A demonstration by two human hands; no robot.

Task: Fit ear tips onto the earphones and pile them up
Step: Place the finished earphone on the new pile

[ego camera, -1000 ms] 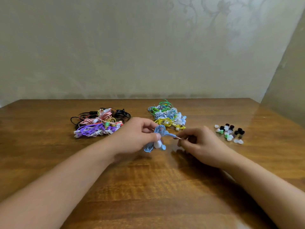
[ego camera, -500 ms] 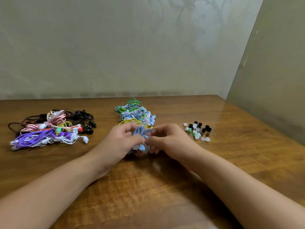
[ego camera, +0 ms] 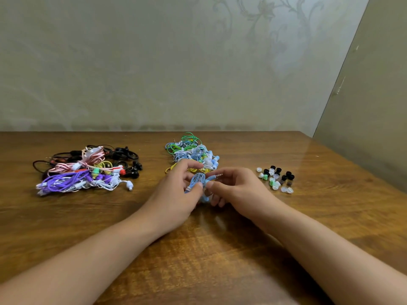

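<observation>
While both hands grip blue earphones (ego camera: pixel 198 180), left hand (ego camera: pixel 176 201) fingers clamped, right hand (ego camera: pixel 237 192) pinching (no legible writing).

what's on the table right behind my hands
A pile of earphones with green, blue and yellow cords lies behind the left hand and right hand. Its near edge is covered by the fingers.

Surface (ego camera: pixel 220 260): glossy brown wood grain, set against a pale wall. Far left on it, a tangled pile of purple, pink, black and white earphones (ego camera: pixel 86 170). Centre back, a second pile of green, blue and yellow earphones (ego camera: pixel 191 150). Right, well apart, a loose cluster of ear tips (ego camera: pixel 276 178): black, clear, green.
</observation>
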